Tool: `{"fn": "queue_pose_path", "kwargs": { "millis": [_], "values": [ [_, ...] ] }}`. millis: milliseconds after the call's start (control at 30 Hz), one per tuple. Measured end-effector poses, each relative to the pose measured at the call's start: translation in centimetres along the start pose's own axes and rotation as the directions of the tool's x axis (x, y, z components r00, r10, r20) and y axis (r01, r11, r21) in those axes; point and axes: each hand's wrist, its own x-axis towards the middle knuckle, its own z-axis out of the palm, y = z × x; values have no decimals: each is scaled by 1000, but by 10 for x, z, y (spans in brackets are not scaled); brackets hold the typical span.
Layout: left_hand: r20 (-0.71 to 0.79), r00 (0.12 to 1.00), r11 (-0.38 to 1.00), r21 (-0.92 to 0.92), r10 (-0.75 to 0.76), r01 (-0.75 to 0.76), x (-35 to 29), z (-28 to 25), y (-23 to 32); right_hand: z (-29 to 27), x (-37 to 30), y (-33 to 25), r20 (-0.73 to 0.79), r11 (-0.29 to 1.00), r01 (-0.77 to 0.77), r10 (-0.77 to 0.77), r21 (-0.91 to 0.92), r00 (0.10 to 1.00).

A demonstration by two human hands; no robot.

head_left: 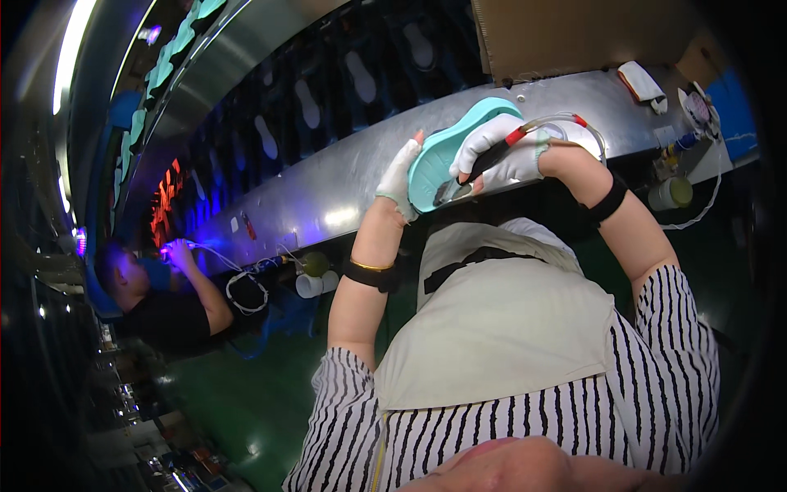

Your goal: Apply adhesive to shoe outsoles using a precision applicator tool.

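Note:
A turquoise shoe sole (pixel 433 157) is tilted above the near edge of the metal bench. My left hand (pixel 397 179), in a white glove with a bare fingertip, grips its left edge; most of the fingers are hidden behind it. In my gloved right hand (pixel 515 161) is a black-handled brush (pixel 490 159) with red bands, fed by a clear tube (pixel 566 120). The brush's tip lies against the lower part of the sole, near its right rim.
Along the metal bench (pixel 328 176) runs a dark line carrying several pale soles (pixel 361 78). A cardboard box (pixel 566 37) and a folded white cloth (pixel 642 84) lie at the back right. A greenish container (pixel 672 193) hangs below. Far left, a co-worker (pixel 164 303) works under purple light.

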Motion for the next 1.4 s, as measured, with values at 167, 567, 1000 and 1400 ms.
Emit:
{"fn": "queue_pose_path", "kwargs": {
  "millis": [167, 567, 1000, 1400],
  "values": [
    [-62, 998, 997, 70, -22, 26, -4, 7, 1, -20, -8, -6, 49, 990, -144, 144, 3, 988],
    [31, 923, 835, -439, 383, -331, 3, 12, -30, 48, -10, 2, -211, 838, -277, 411, 470, 887],
    [-29, 912, 817, -434, 409, -380, 1, 12, -38, 47, -2, 4, -254, 776, -136, 359, 616, 898],
    [-206, 896, 823, -357, 392, -442, 10, 10, -47, 51, 13, -1, -477, 808, -18, 366, 589, 799]
  ]
}}
